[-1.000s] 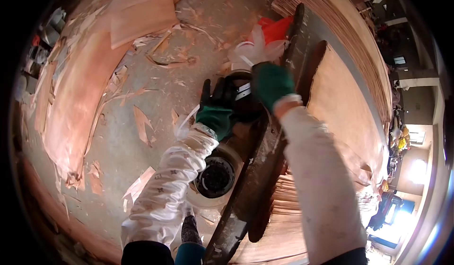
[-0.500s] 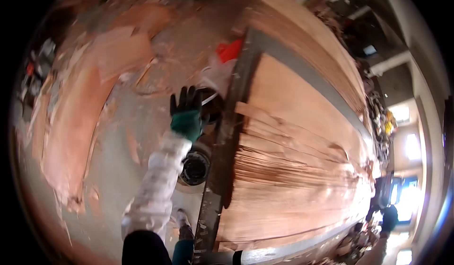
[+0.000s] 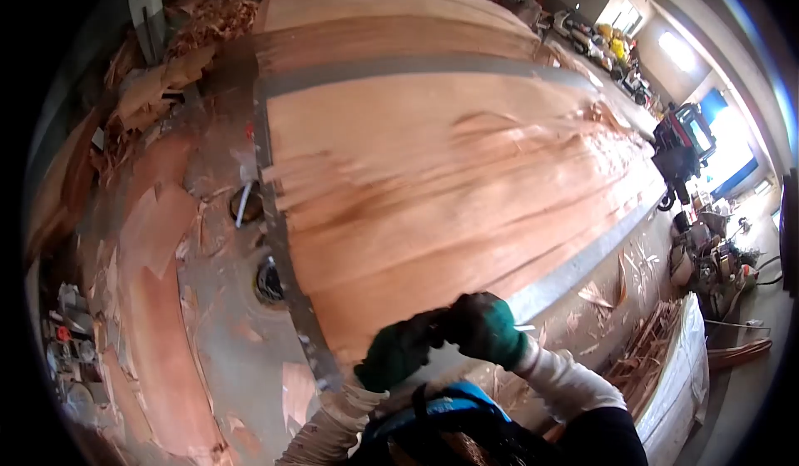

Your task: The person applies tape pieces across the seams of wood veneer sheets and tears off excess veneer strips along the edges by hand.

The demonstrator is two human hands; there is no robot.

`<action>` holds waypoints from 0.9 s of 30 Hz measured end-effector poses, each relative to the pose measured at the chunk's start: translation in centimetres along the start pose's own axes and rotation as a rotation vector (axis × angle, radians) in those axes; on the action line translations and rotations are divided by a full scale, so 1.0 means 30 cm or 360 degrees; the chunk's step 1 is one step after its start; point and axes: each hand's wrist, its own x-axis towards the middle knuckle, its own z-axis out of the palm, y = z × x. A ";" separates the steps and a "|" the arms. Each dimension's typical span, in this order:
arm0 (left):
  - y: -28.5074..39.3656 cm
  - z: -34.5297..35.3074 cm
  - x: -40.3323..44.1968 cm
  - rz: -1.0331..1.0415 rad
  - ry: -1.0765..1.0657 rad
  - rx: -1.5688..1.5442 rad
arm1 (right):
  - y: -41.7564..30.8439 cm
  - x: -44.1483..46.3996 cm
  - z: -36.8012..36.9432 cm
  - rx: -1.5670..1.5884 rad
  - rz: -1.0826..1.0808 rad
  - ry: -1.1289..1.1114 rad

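Note:
My left hand (image 3: 401, 351) and my right hand (image 3: 485, 330), both in green and black gloves, meet in front of my body at the near edge of the veneer stack (image 3: 416, 183). The fingers of both are curled toward each other. A small pale tip (image 3: 524, 328) shows beside my right hand; the rest of that item is hidden. What my left hand holds, if anything, cannot be made out. The stack's top sheets are wrinkled and lie over a dark metal edge (image 3: 279, 208) on the left.
Left of the stack, a dark round container (image 3: 245, 204) with a white strip and another round item (image 3: 269, 283) stand on the floor. Long veneer pieces (image 3: 162, 333) lie further left. A white-wrapped bundle (image 3: 678, 374) is at right, a vehicle (image 3: 684, 146) behind.
The view has swung right, over the stack. My left hand has left the containers and closed from spread fingers. My right hand has come back from the far right to meet it.

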 end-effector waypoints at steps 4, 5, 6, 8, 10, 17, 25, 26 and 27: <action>-0.115 0.210 -0.054 0.0096 0.0526 0.0193 | 0.122 -0.140 0.042 0.0357 0.0136 0.0164; -0.110 0.287 -0.062 -0.0122 0.0661 0.0261 | 0.147 -0.182 0.039 0.0641 0.0228 0.0069; -0.237 0.293 -0.079 0.0114 0.0543 -0.0133 | 0.177 -0.246 0.057 0.0991 0.0278 -0.0193; -0.268 0.413 -0.126 -0.0061 0.0614 0.0120 | 0.232 -0.367 0.104 0.1666 0.0309 -0.0687; -0.267 0.544 -0.173 -0.0302 0.0754 0.0203 | 0.285 -0.466 0.087 0.1242 -0.0096 -0.0820; -0.371 0.851 -0.565 -0.0131 0.1715 0.0419 | 0.333 -0.542 0.096 0.1458 -0.0522 -0.0849; -0.256 1.291 -1.096 0.0735 0.3741 0.1477 | 0.468 -0.191 0.327 0.1071 -0.0159 -0.0498; -0.367 1.269 -1.318 0.0877 0.3267 0.1239 | 0.471 -0.174 0.411 0.1138 -0.0278 -0.0508; -0.408 1.211 -1.244 0.0780 0.3369 0.1214 | 0.442 -0.145 0.440 0.0880 -0.0353 -0.0603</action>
